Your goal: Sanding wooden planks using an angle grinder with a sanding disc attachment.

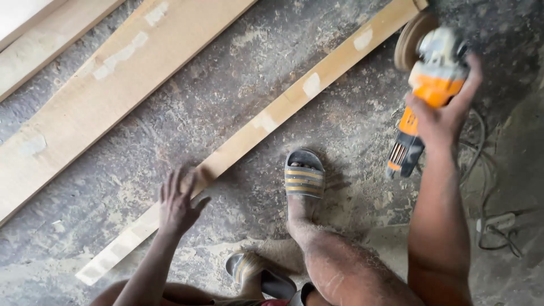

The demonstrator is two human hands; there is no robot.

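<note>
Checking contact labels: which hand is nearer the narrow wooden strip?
Left. The left hand rests on the narrow wooden strip; the right hand is off to its side, holding the orange angle grinder above the floor.

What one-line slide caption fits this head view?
Left hand rests on a narrow plank on the dusty floor while the right hand holds an orange angle grinder.

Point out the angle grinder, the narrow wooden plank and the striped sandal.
angle grinder [435, 79]: head view, on its orange body.
narrow wooden plank [283, 107]: head view, mid-length of its top face.
striped sandal [304, 180]: head view, on its strap.
</note>
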